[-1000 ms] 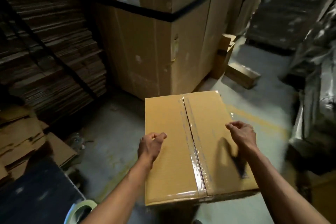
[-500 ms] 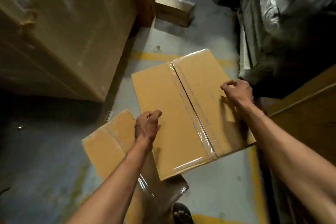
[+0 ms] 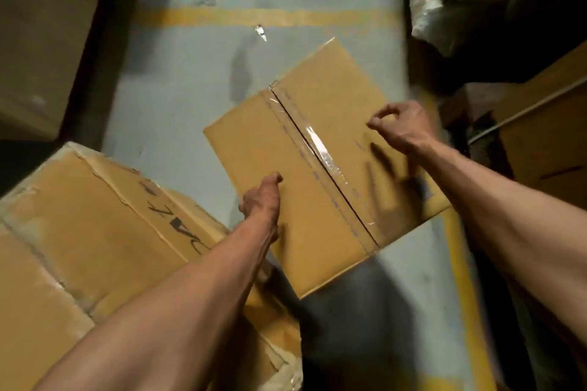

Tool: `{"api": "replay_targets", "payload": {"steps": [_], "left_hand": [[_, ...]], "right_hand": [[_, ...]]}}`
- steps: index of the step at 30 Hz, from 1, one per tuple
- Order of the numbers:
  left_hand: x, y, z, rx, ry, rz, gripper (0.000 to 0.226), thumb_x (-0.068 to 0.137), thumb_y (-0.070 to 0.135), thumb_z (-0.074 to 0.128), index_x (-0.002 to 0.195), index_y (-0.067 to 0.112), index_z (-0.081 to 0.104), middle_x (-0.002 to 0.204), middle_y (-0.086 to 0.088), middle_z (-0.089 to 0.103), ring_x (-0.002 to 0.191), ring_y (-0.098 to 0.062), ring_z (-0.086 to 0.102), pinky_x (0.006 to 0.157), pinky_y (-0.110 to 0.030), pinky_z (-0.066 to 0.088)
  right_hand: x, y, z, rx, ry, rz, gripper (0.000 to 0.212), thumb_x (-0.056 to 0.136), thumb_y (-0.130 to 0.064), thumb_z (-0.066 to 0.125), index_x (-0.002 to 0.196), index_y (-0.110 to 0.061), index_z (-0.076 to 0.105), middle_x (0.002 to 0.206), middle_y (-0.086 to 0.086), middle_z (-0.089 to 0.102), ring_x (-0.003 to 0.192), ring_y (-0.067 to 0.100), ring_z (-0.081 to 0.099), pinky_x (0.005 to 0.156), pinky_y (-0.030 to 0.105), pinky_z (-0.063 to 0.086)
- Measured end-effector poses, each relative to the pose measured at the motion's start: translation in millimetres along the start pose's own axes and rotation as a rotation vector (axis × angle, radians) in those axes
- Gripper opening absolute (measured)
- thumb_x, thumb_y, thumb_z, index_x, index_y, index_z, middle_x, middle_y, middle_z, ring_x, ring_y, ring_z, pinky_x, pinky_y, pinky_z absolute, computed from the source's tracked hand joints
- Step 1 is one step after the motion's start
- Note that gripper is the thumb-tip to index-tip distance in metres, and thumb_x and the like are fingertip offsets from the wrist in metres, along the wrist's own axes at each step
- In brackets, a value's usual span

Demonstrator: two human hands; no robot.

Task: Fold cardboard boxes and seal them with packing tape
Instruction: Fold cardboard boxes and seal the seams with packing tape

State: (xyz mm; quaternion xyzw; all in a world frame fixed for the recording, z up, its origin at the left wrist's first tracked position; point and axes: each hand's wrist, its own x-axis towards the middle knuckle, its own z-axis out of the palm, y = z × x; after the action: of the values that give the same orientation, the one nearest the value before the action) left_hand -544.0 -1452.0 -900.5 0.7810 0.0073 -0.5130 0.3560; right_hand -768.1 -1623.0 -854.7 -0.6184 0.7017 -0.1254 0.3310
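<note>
The left hand [image 3: 262,200], at lower centre of the frame, sits at the near-left edge of a tan, rectangular corrugated cardboard box [image 3: 286,149]; its thumb lies on the top face, and the fingers seem to wrap down the side, though they are hidden, so I cannot tell for sure how firmly it grips. The right hand [image 3: 403,128], right of centre, hovers at the box's far-right edge with fingers loosely curled; whether they touch or hold the board is not clear.

The box fills the middle of the frame, turned at an angle and apparently carried above the grey concrete floor [image 3: 178,79]. A strip of clear glossy packing tape [image 3: 320,149] runs along its centre seam, so the flaps look sealed.

Judged from this, the box is likely empty and light, stiff along the edges but able to dent in the panels. The tape is slick, so holding is best at opposite edges or corners, not on the seam.

At lower left lies a larger worn brown carton with black handwriting [image 3: 104,219]. A yellow painted floor line [image 3: 254,16] crosses the upper centre.
</note>
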Motion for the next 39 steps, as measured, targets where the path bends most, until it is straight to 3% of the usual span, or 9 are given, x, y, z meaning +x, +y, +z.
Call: {"api": "replay_targets", "payload": {"steps": [4,10,12,17,22,27,31,35,39], "left_hand": [[59.7,-38.3,17.0,0.110,-0.024,-0.116,0.078,0.058,0.069,0.058,0.116,0.019,0.070,0.126,-0.004,0.062,0.103,-0.030,0.056,0.062,-0.038,0.034],[72.7,-81.7,37.7,0.569,-0.224,-0.173,0.052,0.091,0.036,0.066,0.135,0.010,0.060,0.141,-0.014,0.054,0.124,-0.041,0.052,0.085,-0.045,0.038],[64.1,-83.3,40.5,0.646,-0.247,-0.165,0.051,0.093,0.033,0.070,0.134,0.005,0.060,0.131,-0.010,0.054,0.123,-0.037,0.053,0.084,-0.041,0.039],[19.8,-51.1,14.7,0.726,-0.252,0.090,0.041,0.093,0.033,0.072,0.122,0.003,0.070,0.125,-0.008,0.066,0.108,-0.027,0.060,0.085,-0.036,0.051],[-100.0,11.3,-49.1,0.759,-0.384,0.291,0.023,0.099,0.036,0.066,0.114,0.019,0.071,0.112,-0.003,0.071,0.096,-0.019,0.066,0.063,-0.027,0.049],[-240.0,57.8,-174.2,0.719,-0.337,0.431,0.025,0.095,0.040,0.070,0.114,0.025,0.071,0.103,0.000,0.075,0.094,-0.018,0.073,0.072,-0.030,0.053],[-364.6,64.2,-331.9,0.700,-0.151,0.486,0.026,0.094,0.042,0.070,0.116,0.028,0.071,0.099,0.006,0.075,0.081,-0.009,0.071,0.070,-0.026,0.054],[-495.3,18.7,-491.7,0.547,0.070,0.520,0.026,0.095,0.039,0.071,0.118,0.025,0.071,0.102,0.004,0.073,0.078,-0.003,0.067,0.064,-0.016,0.049],[-618.7,-77.9,-646.3,0.279,0.243,0.589,0.024,0.081,0.048,0.076,0.099,0.031,0.074,0.090,0.003,0.076,0.081,-0.015,0.074,0.068,-0.030,0.058]], "right_hand": [[9.8,76.5,58.6,0.008,-0.079,0.044,0.008,0.083,-0.038,0.080,0.082,-0.031,0.075,0.097,-0.002,0.073,0.097,0.013,0.064,0.085,0.024,0.044],[-14.5,154.9,103.8,-0.066,-0.266,0.197,0.020,0.087,-0.022,0.078,0.107,-0.020,0.079,0.120,0.010,0.071,0.119,0.024,0.061,0.102,0.030,0.045],[-31.8,166.1,105.8,-0.059,-0.270,0.238,0.023,0.087,-0.021,0.078,0.110,-0.021,0.078,0.125,0.010,0.070,0.122,0.026,0.060,0.105,0.030,0.045],[-86.2,137.7,82.7,-0.028,-0.267,0.157,0.022,0.089,-0.024,0.075,0.111,-0.025,0.077,0.116,0.007,0.073,0.109,0.024,0.064,0.097,0.034,0.050],[-156.1,58.6,18.6,-0.017,-0.297,0.028,0.016,0.095,-0.023,0.071,0.110,-0.021,0.077,0.108,0.000,0.076,0.105,0.017,0.069,0.095,0.033,0.053],[-254.9,-52.6,-41.1,0.015,-0.299,-0.141,0.016,0.096,-0.023,0.069,0.110,-0.019,0.077,0.106,-0.002,0.076,0.094,0.015,0.070,0.089,0.035,0.057],[-368.9,-158.9,-65.1,0.056,-0.385,-0.331,0.013,0.097,-0.028,0.069,0.108,-0.029,0.076,0.103,-0.006,0.076,0.090,0.007,0.071,0.086,0.038,0.059],[-520.1,-268.9,-80.3,0.067,-0.494,-0.541,0.011,0.098,-0.028,0.069,0.107,-0.028,0.075,0.098,-0.009,0.074,0.087,-0.001,0.068,0.077,0.029,0.057],[-707.4,-362.3,-83.6,0.051,-0.610,-0.744,0.009,0.096,-0.022,0.072,0.096,-0.031,0.075,0.092,-0.011,0.075,0.082,0.000,0.071,0.074,0.025,0.051]]}}
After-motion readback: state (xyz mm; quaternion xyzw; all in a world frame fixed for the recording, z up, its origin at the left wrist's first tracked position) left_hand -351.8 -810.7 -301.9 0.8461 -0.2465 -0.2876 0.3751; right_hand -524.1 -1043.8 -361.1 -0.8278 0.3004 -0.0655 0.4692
